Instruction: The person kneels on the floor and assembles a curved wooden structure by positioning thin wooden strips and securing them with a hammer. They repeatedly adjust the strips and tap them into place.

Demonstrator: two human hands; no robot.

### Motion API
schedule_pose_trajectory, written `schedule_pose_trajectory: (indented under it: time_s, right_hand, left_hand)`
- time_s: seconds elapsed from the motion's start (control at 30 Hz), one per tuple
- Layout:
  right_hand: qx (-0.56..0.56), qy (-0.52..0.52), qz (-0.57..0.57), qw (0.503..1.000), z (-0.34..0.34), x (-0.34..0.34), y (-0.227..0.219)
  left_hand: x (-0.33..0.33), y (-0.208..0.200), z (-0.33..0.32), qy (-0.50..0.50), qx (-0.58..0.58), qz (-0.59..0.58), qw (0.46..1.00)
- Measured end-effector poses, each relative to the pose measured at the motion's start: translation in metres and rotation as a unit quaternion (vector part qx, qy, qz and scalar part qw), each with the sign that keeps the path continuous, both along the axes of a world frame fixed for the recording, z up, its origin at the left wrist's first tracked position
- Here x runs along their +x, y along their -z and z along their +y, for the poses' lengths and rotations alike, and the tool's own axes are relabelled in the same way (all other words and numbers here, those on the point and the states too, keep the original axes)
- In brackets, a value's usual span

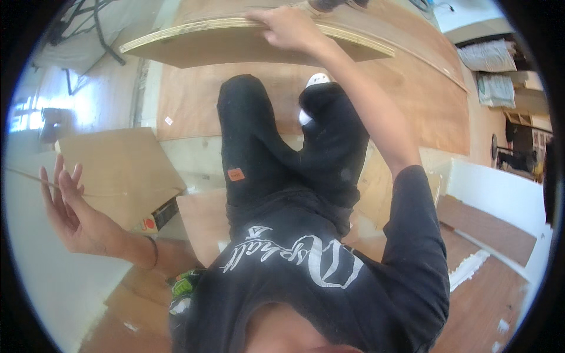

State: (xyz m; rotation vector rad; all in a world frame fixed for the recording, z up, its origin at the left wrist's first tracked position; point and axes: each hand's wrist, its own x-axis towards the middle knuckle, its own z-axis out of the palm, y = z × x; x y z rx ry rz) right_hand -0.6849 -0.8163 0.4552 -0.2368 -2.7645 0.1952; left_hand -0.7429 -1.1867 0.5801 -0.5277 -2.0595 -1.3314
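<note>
A plywood board (235,54) stands on edge past my knees, its pale layered edge facing up. My right hand (288,28) reaches over that upper edge and grips it, the index finger lying along the top. At the left, my left hand (79,212) is raised palm up with its fingers partly curled. A thin light-brown stick (29,176) runs between those fingers; their exact hold on it is partly hidden. Below this hand lies a large brown cardboard-like panel or box (123,162).
Brown sheets (406,100) cover the floor around my legs. White-wrapped sacks (488,57) are stacked at the far right. A white low wall (500,188) and a brown plank (485,229) lie to my right. Dark metal legs (97,29) stand at the far left.
</note>
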Motion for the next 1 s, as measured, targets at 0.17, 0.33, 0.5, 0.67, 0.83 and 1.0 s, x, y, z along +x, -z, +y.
schedule_pose_trajectory:
  time_s: [0.17,0.33,0.5,0.67,0.83,1.0]
  right_hand:
    - [-0.057,0.023,-0.05,0.997,-0.006,0.008,0.012]
    - [-0.084,0.027,-0.09,0.992,-0.012,0.021,0.026]
    - [-0.092,0.017,-0.107,0.99,-0.015,0.036,0.032]
    - [-0.106,-0.014,-0.111,0.988,-0.013,0.047,0.06]
    - [-0.154,-0.012,-0.126,0.98,-0.017,0.047,0.101]
    - [-0.148,-0.022,-0.108,0.983,-0.017,0.051,0.12]
  left_hand:
    - [-0.023,0.027,-0.034,0.06,-0.013,-0.015,0.998]
    - [-0.04,0.034,-0.042,0.079,0.019,-0.037,0.996]
    - [-0.041,0.039,-0.051,0.062,0.017,0.013,0.998]
    - [-0.029,0.035,-0.035,0.098,0.014,0.038,0.994]
    - [-0.01,0.026,-0.024,0.024,-0.027,-0.067,0.997]
    - [-0.002,0.035,-0.013,0.065,-0.026,-0.092,0.993]
